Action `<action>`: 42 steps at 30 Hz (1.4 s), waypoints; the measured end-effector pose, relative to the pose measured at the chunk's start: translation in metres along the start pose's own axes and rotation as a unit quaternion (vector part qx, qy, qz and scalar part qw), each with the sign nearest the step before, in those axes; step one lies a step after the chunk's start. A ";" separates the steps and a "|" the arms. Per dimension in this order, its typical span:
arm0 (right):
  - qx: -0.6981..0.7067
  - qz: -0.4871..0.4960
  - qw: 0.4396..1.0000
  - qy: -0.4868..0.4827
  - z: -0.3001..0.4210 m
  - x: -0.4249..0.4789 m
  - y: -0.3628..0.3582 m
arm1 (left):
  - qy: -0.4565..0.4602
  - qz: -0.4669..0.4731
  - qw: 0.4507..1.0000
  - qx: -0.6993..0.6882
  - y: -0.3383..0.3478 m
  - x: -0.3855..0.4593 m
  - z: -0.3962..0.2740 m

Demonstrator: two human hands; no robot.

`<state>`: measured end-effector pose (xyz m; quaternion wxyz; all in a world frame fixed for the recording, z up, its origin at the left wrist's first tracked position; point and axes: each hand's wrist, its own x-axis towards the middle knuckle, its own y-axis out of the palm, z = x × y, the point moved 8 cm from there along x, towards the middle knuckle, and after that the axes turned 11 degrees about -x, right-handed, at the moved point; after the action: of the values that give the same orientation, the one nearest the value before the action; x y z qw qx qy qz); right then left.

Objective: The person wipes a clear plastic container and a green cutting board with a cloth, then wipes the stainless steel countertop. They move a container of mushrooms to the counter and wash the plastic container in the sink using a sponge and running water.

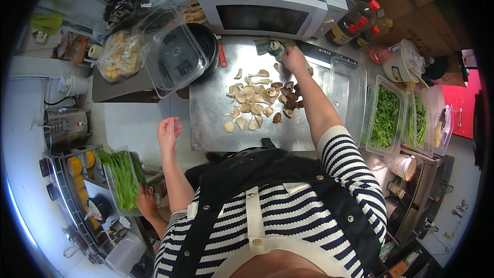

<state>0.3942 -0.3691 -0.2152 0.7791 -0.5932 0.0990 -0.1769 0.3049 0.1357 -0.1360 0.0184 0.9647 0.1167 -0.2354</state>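
Observation:
My right hand (294,60) grips a crumpled patterned cloth (272,47) at the back of the steel worktop (210,137). Beside it lies a large knife (314,54) with a dark handle or blade part, partly covered by my wrist. Pale oyster mushroom pieces (247,98) are spread over the middle of the steel. Next to them, a cluster of brown mushroom pieces (289,94) is partly hidden by my right forearm. My left hand (168,133) hovers off the worktop's left edge, fingers loosely bent and holding nothing.
A microwave (266,15) stands behind the worktop. A clear plastic tub (349,96) and a tub of green herbs (384,116) line the right. Left are a black pan (204,42) and red-handled tool (222,54). Another person's hand (146,202) touches a tub of leafy greens (125,181).

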 end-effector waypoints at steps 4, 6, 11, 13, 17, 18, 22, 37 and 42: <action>0.459 0.001 0.887 0.053 0.001 0.007 -0.018 | -0.002 0.001 1.000 0.002 -0.001 -0.002 0.004; 0.625 0.088 0.774 0.048 0.023 -0.003 -0.043 | 0.002 -0.008 1.000 0.012 0.002 -0.004 0.002; 0.821 0.182 0.537 0.064 0.042 -0.018 -0.075 | 0.000 0.057 0.997 0.042 0.037 0.004 0.004; 0.861 0.194 0.465 0.065 0.056 -0.025 -0.091 | 0.004 0.084 0.994 0.068 0.050 0.005 0.003; 0.869 0.194 0.451 0.061 0.075 -0.040 -0.109 | 0.014 0.150 0.984 0.090 0.074 0.005 0.006; 0.856 0.184 0.480 0.058 0.080 -0.043 -0.115 | 0.023 0.174 0.980 0.093 0.084 0.001 0.005; 0.759 0.130 0.634 0.065 0.102 -0.067 -0.125 | 0.040 0.290 0.951 0.096 0.126 -0.021 0.012; 0.461 0.274 0.825 -0.176 0.173 -0.187 -0.142 | 0.255 0.340 0.905 -0.011 0.140 -0.073 -0.052; 0.234 0.196 0.905 -0.295 0.175 -0.217 -0.150 | 0.154 0.385 0.905 -0.097 0.131 -0.087 -0.051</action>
<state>0.2346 -0.1631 -0.0354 0.9081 -0.3876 -0.0654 0.1444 0.2838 -0.0060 -0.0531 0.1829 0.9523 -0.2398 -0.0458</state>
